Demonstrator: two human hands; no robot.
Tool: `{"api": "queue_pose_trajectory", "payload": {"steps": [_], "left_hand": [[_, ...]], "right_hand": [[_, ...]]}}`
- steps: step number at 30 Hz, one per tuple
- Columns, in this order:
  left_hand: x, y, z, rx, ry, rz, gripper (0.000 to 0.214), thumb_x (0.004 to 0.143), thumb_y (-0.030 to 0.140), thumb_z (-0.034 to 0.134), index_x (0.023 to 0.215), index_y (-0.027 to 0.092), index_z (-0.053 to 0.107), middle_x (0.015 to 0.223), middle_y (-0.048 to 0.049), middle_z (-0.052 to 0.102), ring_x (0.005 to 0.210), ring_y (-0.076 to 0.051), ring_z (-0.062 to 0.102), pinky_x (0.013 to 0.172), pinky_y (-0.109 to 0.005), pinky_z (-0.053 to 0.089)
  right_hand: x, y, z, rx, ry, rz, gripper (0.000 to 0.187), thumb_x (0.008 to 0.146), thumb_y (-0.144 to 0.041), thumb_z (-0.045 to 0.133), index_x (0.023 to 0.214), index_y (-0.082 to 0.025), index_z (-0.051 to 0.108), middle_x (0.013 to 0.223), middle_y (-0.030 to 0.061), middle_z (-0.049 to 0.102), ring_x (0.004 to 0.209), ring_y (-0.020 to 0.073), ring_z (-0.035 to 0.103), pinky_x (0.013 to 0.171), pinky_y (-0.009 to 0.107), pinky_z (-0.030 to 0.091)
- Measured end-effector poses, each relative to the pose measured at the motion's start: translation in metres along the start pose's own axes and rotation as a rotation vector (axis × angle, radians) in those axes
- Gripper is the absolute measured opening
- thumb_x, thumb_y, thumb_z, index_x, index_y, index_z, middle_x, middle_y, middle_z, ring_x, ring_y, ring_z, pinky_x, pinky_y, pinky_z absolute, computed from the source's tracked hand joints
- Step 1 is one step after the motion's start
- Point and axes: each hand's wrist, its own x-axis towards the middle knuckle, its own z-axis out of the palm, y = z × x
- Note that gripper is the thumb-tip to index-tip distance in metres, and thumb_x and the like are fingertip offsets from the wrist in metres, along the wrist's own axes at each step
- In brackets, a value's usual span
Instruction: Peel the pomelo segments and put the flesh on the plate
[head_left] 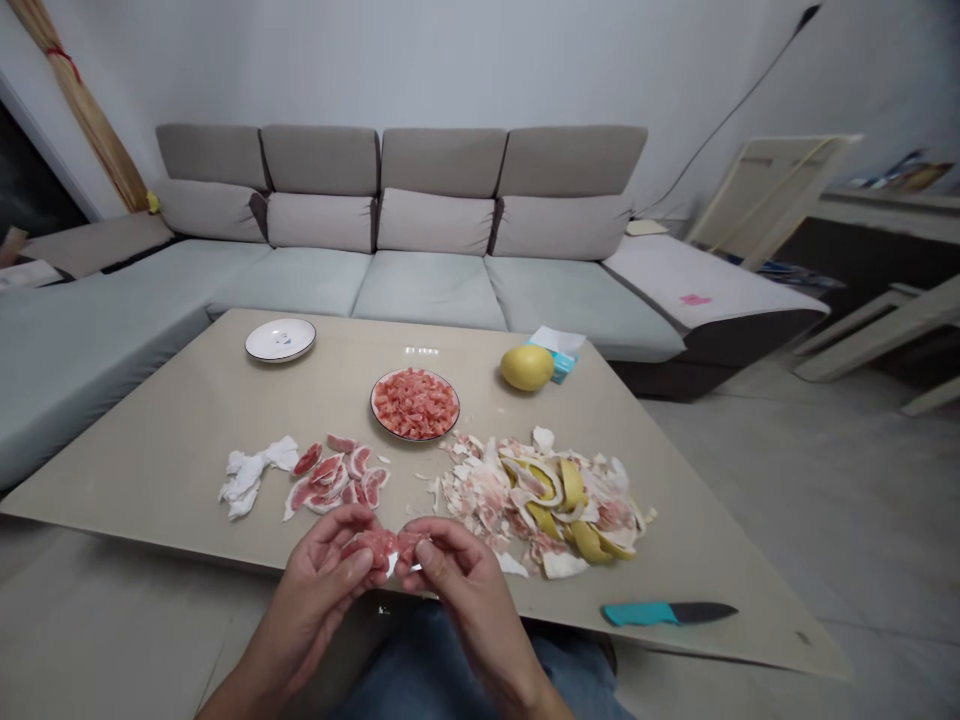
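Close to the table's front edge, my left hand (330,570) pinches a chunk of pink pomelo flesh (375,546). Right beside it, my right hand (457,570) grips a smaller bit of pomelo flesh (409,545); whether the two bits are still joined I cannot tell. Beyond my left hand lie several unpeeled red pomelo segments (330,482) with white membrane. Straight ahead, a dark-rimmed plate (376,418) is heaped with pink pomelo pieces (417,402). A pile of torn membrane and pith (480,490) with yellow-green peel (574,485) spreads to the right of my hands.
A teal-handled knife (667,612) lies at the front right edge, blade pointing right. A whole yellow pomelo (527,368) sits by a blue tissue pack (562,364). Crumpled white tissue (251,475) and a white plate (280,340) are on the left. A sofa (420,285) stands behind the table.
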Motion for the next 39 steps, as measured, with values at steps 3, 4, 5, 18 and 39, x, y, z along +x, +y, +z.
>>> {"api": "queue_pose_trajectory", "payload": {"steps": [3, 4, 5, 18, 39], "left_hand": [[0.0, -0.002, -0.002, 0.029, 0.017, -0.026, 0.03, 0.071, 0.024, 0.081, 0.099, 0.019, 0.071, 0.081, -0.004, 0.071, 0.073, -0.013, 0.066, 0.074, -0.023, 0.055], [0.0, -0.003, -0.003, 0.048, 0.024, -0.018, 0.03, 0.071, 0.025, 0.081, 0.099, 0.019, 0.072, 0.081, -0.0045, 0.071, 0.073, -0.013, 0.066, 0.074, -0.023, 0.055], [0.001, -0.003, -0.004, 0.073, 0.034, 0.007, 0.029, 0.071, 0.026, 0.08, 0.098, 0.019, 0.072, 0.083, -0.0048, 0.071, 0.074, -0.014, 0.066, 0.074, -0.023, 0.055], [0.011, -0.004, -0.012, 0.298, -0.081, 0.288, 0.013, 0.075, 0.025, 0.075, 0.088, 0.024, 0.076, 0.097, -0.0046, 0.062, 0.086, -0.017, 0.063, 0.072, -0.022, 0.056], [0.007, -0.002, -0.006, 0.282, -0.042, 0.232, 0.012, 0.073, 0.025, 0.077, 0.081, 0.02, 0.07, 0.097, -0.0058, 0.068, 0.086, -0.018, 0.064, 0.074, -0.023, 0.053]], "right_hand": [[0.002, 0.007, 0.0, 0.11, 0.008, 0.035, 0.026, 0.077, -0.038, 0.077, 0.091, -0.018, 0.071, 0.074, 0.0001, 0.067, 0.069, 0.0103, 0.064, 0.063, 0.019, 0.053], [0.003, 0.008, 0.0, 0.12, -0.005, 0.043, 0.026, 0.078, -0.039, 0.076, 0.091, -0.018, 0.07, 0.075, 0.0002, 0.067, 0.068, 0.0101, 0.063, 0.062, 0.019, 0.053], [0.003, 0.009, 0.0, 0.104, -0.025, 0.045, 0.026, 0.079, -0.04, 0.075, 0.093, -0.018, 0.069, 0.075, 0.0007, 0.067, 0.069, 0.0105, 0.063, 0.062, 0.019, 0.053], [0.007, -0.001, -0.004, -0.167, -0.164, 0.077, 0.035, 0.08, -0.041, 0.074, 0.105, -0.018, 0.067, 0.075, 0.0022, 0.07, 0.069, 0.0133, 0.066, 0.061, 0.023, 0.053], [0.006, -0.004, -0.009, -0.115, -0.173, -0.021, 0.02, 0.078, -0.036, 0.075, 0.084, -0.018, 0.073, 0.074, 0.0007, 0.064, 0.063, 0.0114, 0.061, 0.061, 0.023, 0.051]]}}
